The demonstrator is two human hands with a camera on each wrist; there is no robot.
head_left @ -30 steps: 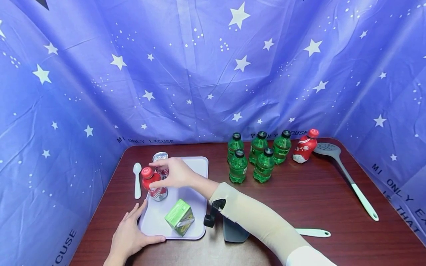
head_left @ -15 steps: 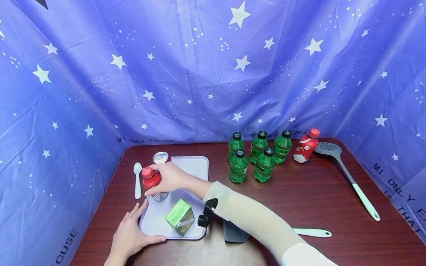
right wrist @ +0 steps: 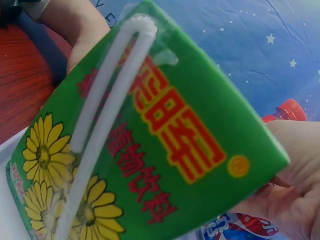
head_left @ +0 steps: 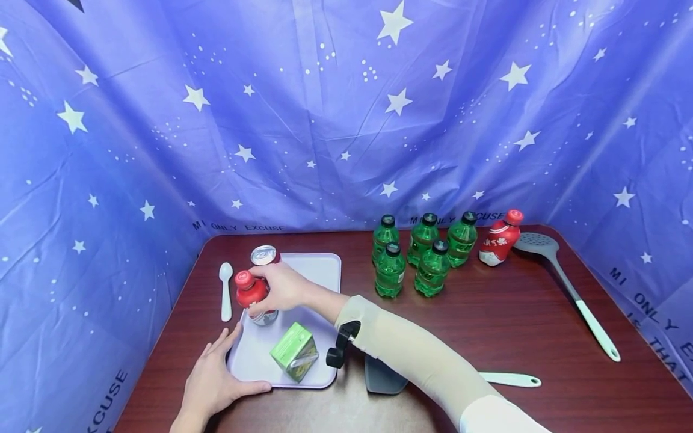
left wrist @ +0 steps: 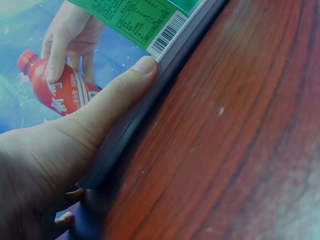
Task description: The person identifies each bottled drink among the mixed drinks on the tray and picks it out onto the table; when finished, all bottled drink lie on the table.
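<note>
In the head view, my right hand [head_left: 281, 285] grips a red-capped drink bottle [head_left: 252, 294] upright at the left side of the pale lilac tray [head_left: 316, 279]. Thumb and fingers wrap the bottle's sides. A silver-topped drink can [head_left: 264, 255] stands just behind it, partly hidden by the hand. My left hand [head_left: 212, 376] spans the tray's near left corner, fingers straight along the left edge and thumb along the front. The left wrist view shows that thumb [left wrist: 120, 90] lying on the tray edge. A green drink carton [right wrist: 165, 130] with a straw stands on the tray's front part.
Left of the tray lies a white spoon [head_left: 225, 291]. Several green bottles [head_left: 390, 270] stand at the back, beside another red bottle [head_left: 499, 240]. A slotted skimmer [head_left: 563, 279] lies far right. A grey-bladed spatula [head_left: 381, 376] lies partly under the right forearm.
My right hand has closed its fingers around the red-capped bottle, which has shifted slightly right. The left hand stays at the tray corner.
</note>
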